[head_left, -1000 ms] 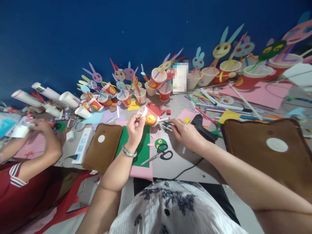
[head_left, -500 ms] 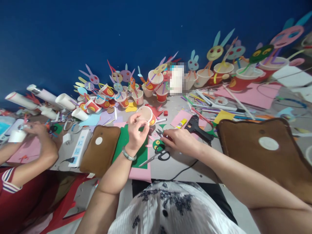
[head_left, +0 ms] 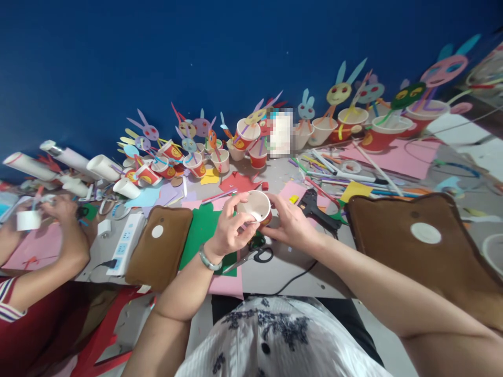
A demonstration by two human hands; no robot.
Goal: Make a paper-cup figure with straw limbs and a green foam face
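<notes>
Here, the small red paper cup with a white inside point(head_left: 257, 206) is held up just above the grey table point(head_left: 283, 267), its open mouth tilted toward the camera, and nothing can be made out inside it. The left hand point(head_left: 231, 228) is curled around the cup's near left side, fingers bent and thumb against the rim, with a pale green bangle point(head_left: 208, 259) on the wrist. The right hand point(head_left: 288, 222) closes on the cup's right side, fingers wrapped behind the wall, so the cup sits between both hands. Just below them lie black-handled scissors point(head_left: 255, 255) on a green paper sheet point(head_left: 202, 230) that overlaps a pink sheet point(head_left: 227, 285). A black glue gun point(head_left: 316, 208) lies just right of the right hand. A brown cushioned pad with a white disc point(head_left: 161, 246) sits left of the green sheet, beside a white power strip point(head_left: 126, 242). Along the blue wall point(head_left: 157, 52) stand many red and white paper cups holding straws topped with paper rabbit faces point(head_left: 247, 131). At the far left, another person's hands point(head_left: 58, 209) hold a white cup point(head_left: 28, 220).
</notes>
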